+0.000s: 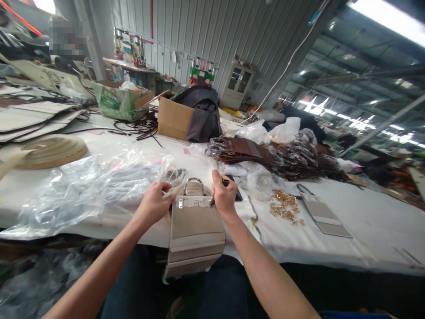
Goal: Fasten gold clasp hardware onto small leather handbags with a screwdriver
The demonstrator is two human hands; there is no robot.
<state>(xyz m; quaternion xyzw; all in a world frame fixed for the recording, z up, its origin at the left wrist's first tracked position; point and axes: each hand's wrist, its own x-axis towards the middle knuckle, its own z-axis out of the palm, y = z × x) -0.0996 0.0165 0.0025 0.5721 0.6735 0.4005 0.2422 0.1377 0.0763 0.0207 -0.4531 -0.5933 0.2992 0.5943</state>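
A beige handbag panel piece point(198, 223) with a short curved handle point(194, 180) and silver metal fittings hangs over the table's front edge, above my lap. At its upper left corner, my left hand point(157, 203) has its fingers curled, with the fingertips on the bag's edge. My right hand point(224, 192) is closed around a slim dark tool point(226, 182). The tool's tip points down at the upper right corner of the bag, beside the fittings. What kind of tool it is cannot be made out, since my fingers cover most of it.
Clear plastic wrapping point(83, 190) covers the left of the table, near a roll of tape point(53, 150). Gold metal pieces point(284, 206) and another bag panel point(323, 212) lie rightward. Brown bag pieces point(247, 150) and a cardboard box point(175, 118) stand behind.
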